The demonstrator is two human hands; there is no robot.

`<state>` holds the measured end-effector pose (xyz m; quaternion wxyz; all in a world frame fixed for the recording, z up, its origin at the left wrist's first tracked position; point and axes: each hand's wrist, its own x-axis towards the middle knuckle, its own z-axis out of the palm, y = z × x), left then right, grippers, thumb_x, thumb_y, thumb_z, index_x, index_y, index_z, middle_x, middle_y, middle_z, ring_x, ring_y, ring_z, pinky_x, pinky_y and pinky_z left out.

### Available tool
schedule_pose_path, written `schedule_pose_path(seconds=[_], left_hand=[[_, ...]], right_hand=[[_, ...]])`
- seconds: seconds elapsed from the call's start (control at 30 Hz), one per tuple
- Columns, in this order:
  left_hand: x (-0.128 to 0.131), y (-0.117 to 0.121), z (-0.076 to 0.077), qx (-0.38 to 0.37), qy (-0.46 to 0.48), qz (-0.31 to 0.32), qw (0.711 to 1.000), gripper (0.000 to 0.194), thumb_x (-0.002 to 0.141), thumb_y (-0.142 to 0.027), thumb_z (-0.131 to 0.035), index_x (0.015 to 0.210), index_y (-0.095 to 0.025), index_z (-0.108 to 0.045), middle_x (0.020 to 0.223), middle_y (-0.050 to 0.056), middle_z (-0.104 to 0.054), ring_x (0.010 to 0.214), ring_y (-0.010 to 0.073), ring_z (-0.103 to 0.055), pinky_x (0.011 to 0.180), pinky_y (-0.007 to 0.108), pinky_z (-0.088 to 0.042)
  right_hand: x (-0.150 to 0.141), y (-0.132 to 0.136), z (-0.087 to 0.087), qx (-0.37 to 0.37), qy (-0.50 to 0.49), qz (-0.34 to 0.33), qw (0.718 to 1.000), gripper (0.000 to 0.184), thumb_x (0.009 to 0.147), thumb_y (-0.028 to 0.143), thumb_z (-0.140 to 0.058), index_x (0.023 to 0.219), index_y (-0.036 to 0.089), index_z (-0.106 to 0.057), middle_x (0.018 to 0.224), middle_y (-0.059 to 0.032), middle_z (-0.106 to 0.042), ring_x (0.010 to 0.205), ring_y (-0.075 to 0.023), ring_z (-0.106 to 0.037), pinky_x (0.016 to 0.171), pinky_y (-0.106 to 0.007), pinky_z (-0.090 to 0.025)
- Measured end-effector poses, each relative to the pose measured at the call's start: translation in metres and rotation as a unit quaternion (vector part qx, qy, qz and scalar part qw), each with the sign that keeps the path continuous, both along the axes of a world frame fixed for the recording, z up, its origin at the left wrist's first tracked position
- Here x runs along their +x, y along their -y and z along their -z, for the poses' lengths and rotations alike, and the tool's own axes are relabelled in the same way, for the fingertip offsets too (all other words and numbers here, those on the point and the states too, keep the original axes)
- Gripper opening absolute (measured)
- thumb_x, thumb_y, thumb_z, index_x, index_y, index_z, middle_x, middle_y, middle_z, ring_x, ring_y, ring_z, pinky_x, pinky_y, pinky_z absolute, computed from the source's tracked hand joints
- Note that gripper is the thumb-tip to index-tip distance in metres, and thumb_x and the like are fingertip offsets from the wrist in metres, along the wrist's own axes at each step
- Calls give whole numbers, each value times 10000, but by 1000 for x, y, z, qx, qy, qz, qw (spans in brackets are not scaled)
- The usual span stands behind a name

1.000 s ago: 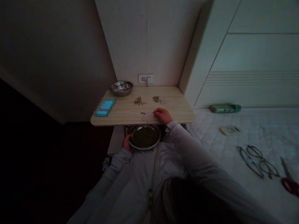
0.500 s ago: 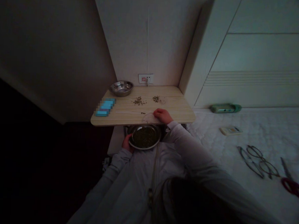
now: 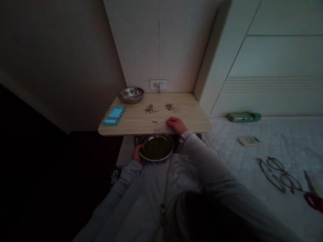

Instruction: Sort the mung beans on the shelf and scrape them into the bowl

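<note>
My left hand (image 3: 136, 155) grips the left rim of a steel bowl (image 3: 156, 148) full of dark green bits, held just below the front edge of the small wooden table (image 3: 193, 119). My right hand (image 3: 176, 125) rests on the table near its front edge, fingers curled and pressed on a thin pale sheet (image 3: 160, 126). A few dark bits lie just left of that hand. Two small heaps of the same dark bits (image 3: 150, 108) sit further back on the table.
An empty steel bowl (image 3: 131, 94) stands at the table's back left, a blue pixelated object (image 3: 113, 115) at its left edge, a wall socket (image 3: 157, 84) behind. On the bed to the right lie a green case (image 3: 243, 117), a remote (image 3: 250, 141), glasses (image 3: 278, 174) and red-handled scissors (image 3: 315, 199).
</note>
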<state>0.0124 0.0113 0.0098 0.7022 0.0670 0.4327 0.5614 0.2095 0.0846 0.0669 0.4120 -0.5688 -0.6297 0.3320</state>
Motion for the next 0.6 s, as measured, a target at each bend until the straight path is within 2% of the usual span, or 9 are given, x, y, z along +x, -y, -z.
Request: schedule_pose_path(seconds=[0.4, 0.6], left_hand=[[2, 0, -9, -24, -19, -20, 999, 187, 691, -159, -465, 578, -144, -612, 521, 18, -620, 608, 136, -602, 699, 251, -458], [1, -1, -5, -21, -6, -6, 1000, 193, 692, -170, -466, 601, -123, -630, 548, 34, -631, 607, 136, -599, 684, 242, -456]], right_hand=[[-3, -1, 2, 3, -29, 32, 999, 104, 630, 224, -476, 656, 162, -555, 560, 36, -554, 545, -82, -469, 589, -218, -361], [-1, -3, 4, -1, -8, 23, 1000, 93, 625, 220, -494, 639, 163, -566, 556, 38, -558, 563, -87, -477, 583, -216, -354]])
